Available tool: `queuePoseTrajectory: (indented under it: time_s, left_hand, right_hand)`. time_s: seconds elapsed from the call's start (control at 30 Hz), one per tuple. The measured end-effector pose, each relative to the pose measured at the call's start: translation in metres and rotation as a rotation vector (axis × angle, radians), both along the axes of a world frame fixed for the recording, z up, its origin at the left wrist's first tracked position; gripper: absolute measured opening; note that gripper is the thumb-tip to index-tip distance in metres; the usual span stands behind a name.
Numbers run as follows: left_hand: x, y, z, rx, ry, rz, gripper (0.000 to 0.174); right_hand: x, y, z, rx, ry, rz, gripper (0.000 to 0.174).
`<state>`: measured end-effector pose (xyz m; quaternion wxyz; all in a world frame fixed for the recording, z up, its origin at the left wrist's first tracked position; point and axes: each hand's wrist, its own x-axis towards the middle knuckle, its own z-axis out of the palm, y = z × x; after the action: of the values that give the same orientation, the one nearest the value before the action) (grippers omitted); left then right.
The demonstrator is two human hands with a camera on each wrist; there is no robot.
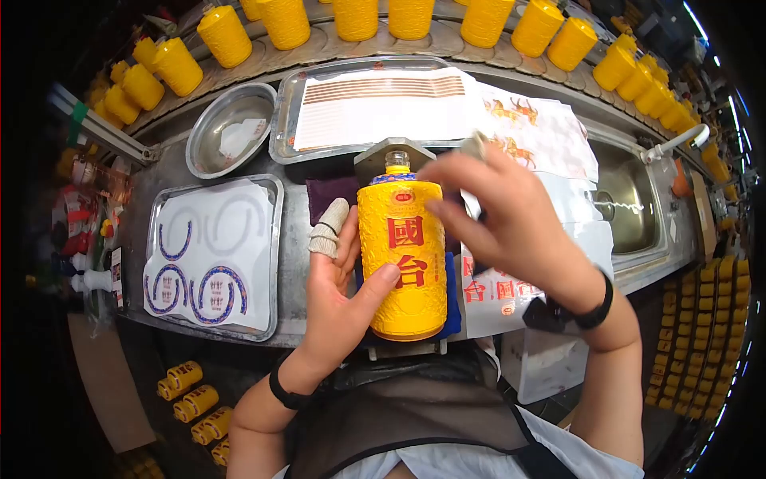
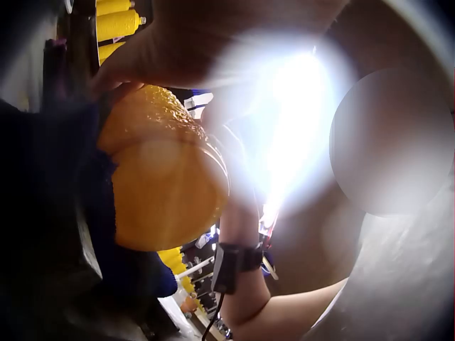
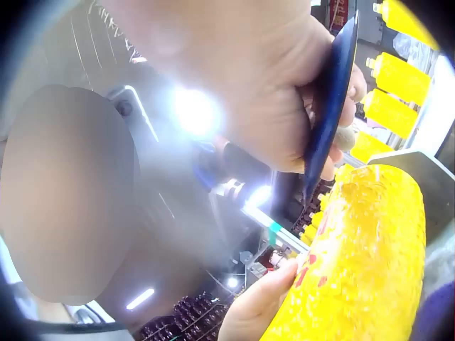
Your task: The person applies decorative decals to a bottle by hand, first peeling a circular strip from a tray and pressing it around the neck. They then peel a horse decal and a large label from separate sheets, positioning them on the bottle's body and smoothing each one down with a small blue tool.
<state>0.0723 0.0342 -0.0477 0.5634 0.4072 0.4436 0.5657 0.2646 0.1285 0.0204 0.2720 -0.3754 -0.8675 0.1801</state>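
The left hand (image 1: 333, 291) grips the yellow bottle (image 1: 407, 249), thumb across its front; the right hand (image 1: 507, 199), raised at its far right, clasps a dark flat tool (image 3: 333, 106).

Yellow bottles (image 1: 411, 17) line the back — a sink (image 1: 634, 227) with faucet (image 1: 675, 142) at right.

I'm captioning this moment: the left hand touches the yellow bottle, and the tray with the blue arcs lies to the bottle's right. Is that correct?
Not quite: the side is wrong. The head view shows the tray with the blue arcs lying to the bottle's left, while the left hand touches the yellow bottle.
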Motion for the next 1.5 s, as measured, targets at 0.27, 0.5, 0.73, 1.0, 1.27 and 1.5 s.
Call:
queuePoseTrajectory:
  time_s: [0.27,0.5,0.73,1.0,1.27,1.5]
  left_hand:
    - [0.004,0.001,0.003,-0.024,-0.022,-0.053,0.086]
    - [-0.001,0.001,0.001,-0.049,-0.062,-0.061,0.089]
    - [-0.006,0.002,0.002,-0.091,-0.205,-0.091,0.090]
    - [-0.006,0.001,-0.004,-0.047,-0.168,-0.108,0.093]
    - [-0.008,0.002,-0.007,-0.030,-0.140,-0.121,0.094]
    - [-0.008,0.003,-0.004,-0.043,-0.121,-0.127,0.093]
  right_hand:
    - [0.016,-0.033,-0.030,-0.228,0.002,0.024,0.063]
    - [0.016,-0.033,-0.033,-0.175,0.037,0.040,0.061]
    - [0.018,-0.035,-0.035,-0.304,0.151,-0.048,0.059]
    - [0.004,-0.040,-0.021,-0.177,-0.029,0.000,0.066]
    - [0.003,-0.040,-0.022,-0.170,-0.100,-0.009,0.066]
    - [0.003,-0.039,-0.021,-0.172,-0.092,-0.006,0.066]
